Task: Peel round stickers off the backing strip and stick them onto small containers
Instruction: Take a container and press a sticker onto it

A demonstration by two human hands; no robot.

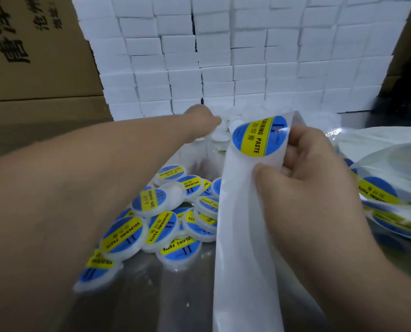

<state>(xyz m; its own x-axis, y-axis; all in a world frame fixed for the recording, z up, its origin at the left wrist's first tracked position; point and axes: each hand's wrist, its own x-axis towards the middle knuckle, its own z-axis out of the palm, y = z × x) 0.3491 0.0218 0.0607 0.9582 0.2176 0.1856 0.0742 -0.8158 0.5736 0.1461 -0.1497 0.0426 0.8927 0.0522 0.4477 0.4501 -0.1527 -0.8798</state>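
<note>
My right hand (312, 171) grips the white backing strip (242, 236), which runs from the bottom edge up to a fold at the top. A round blue and yellow sticker (257, 136) marked SOLDERING PASTE sits at that fold, beside my fingertips. My left hand (201, 121) reaches far forward to a cluster of plain white containers (220, 135) at the foot of the box wall; blur hides whether its fingers hold one. A pile of labelled white containers (166, 216) lies under my left forearm.
A wall of stacked white boxes (247, 56) closes the back. Brown cardboard cartons (32, 56) stand at the left. A roll of the same stickers (391, 197) lies at the right. The work surface (152, 295) is shiny metal.
</note>
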